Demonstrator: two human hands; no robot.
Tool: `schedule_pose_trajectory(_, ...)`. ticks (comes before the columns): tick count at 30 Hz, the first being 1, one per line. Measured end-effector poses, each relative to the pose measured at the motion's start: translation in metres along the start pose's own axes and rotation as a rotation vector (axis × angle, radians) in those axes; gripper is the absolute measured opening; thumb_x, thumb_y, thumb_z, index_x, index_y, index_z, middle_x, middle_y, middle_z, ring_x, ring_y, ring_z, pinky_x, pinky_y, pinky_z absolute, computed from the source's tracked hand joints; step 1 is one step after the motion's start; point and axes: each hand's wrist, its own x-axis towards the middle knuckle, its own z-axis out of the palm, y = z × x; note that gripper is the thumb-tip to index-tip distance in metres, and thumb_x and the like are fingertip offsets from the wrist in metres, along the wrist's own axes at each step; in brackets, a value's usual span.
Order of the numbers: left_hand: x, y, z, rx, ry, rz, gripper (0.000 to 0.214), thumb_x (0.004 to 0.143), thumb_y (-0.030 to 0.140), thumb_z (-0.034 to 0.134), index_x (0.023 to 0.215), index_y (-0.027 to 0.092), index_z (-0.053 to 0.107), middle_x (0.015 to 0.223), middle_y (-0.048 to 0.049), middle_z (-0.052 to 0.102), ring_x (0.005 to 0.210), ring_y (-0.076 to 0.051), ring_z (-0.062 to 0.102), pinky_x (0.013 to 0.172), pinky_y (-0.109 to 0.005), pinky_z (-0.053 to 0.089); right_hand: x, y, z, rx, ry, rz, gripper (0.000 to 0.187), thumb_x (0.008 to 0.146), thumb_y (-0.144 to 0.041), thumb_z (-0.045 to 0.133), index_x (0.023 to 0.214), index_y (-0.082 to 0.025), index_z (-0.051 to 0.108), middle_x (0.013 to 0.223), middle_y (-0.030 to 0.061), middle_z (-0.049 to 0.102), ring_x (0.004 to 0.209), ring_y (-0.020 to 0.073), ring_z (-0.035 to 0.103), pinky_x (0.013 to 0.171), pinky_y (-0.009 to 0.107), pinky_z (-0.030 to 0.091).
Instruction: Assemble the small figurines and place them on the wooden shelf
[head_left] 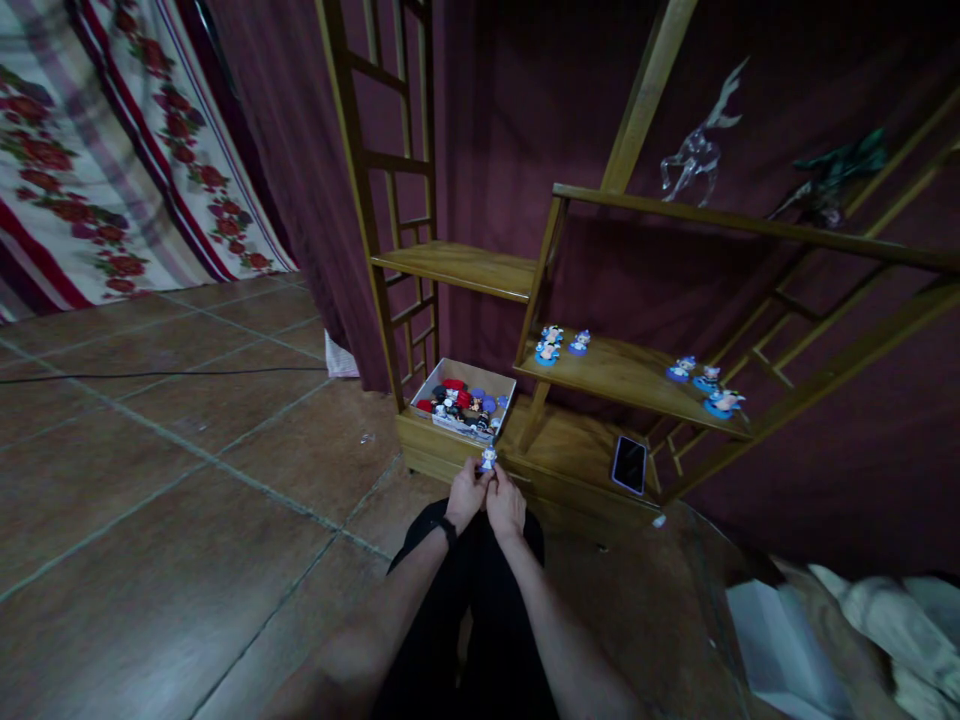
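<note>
Between my fingertips I hold a small white and blue-purple figurine (489, 458) upright, just in front of the low front of the wooden shelf. My left hand (466, 492) pinches it from the left, and my right hand (507, 500) grips it from the right. Right behind it, an open cardboard box (439, 418) contains a jumble of red, black, white and purple figurines. On the shelf board (622, 372) to the right stand similar figurines, with one (579, 342) among a left cluster and another (681, 368) among a right cluster.
A dark-screened phone (629, 464) lies on the bottom board at the right. A clear deer ornament (697, 150) and a dark green ornament (832, 180) stand on the upper shelf. A white box (780, 640) sits on the floor at right. A cable (165, 374) crosses the tiles.
</note>
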Motion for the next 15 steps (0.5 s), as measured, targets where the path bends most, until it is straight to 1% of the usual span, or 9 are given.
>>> schedule_pose_trajectory(3,0.0020,-0.0016,0.0016,-0.003,0.015,0.010,0.019,0.077,0.025,0.054,0.094,0.017,0.054,0.088,-0.0075,0.066,0.080,-0.017,0.062,0.073,-0.028,0.045,0.0002,-0.0009,0.0005,-0.001,-0.001,0.007,0.042,0.088,-0.025,0.033,0.129,-0.030,0.040,0.116,0.0027,0.060,0.098,0.0164,0.059,0.083,0.028,0.042)
schedule_pose_trajectory(7,0.0027,-0.0009,0.0005,0.019,0.016,0.008,0.026,0.077,0.024,0.055,0.101,0.016,0.055,0.096,-0.0097,0.066,0.088,-0.018,0.061,0.078,-0.029,0.044,-0.0005,-0.0026,-0.0003,-0.001,-0.003,-0.003,0.042,0.088,-0.025,0.033,0.129,-0.030,0.040,0.121,0.0022,0.057,0.101,0.0165,0.058,0.084,0.028,0.042)
schedule_pose_trajectory(10,0.0015,0.0014,-0.0015,0.028,-0.001,-0.015,0.027,0.077,0.023,0.055,0.103,0.016,0.056,0.096,-0.0097,0.066,0.090,-0.018,0.061,0.079,-0.029,0.044,-0.0012,-0.0039,-0.0019,-0.005,-0.014,-0.002,0.042,0.088,-0.025,0.032,0.128,-0.030,0.042,0.120,0.0023,0.058,0.101,0.0163,0.058,0.084,0.027,0.041)
schedule_pose_trajectory(15,-0.0033,0.0078,-0.0038,0.056,0.014,-0.018,0.026,0.078,0.025,0.053,0.102,0.018,0.056,0.096,-0.0085,0.066,0.089,-0.018,0.061,0.078,-0.029,0.044,-0.0008,-0.0046,-0.0028,-0.011,-0.026,0.009,0.041,0.088,-0.025,0.030,0.126,-0.030,0.043,0.122,0.0017,0.056,0.104,0.0156,0.056,0.086,0.028,0.040)
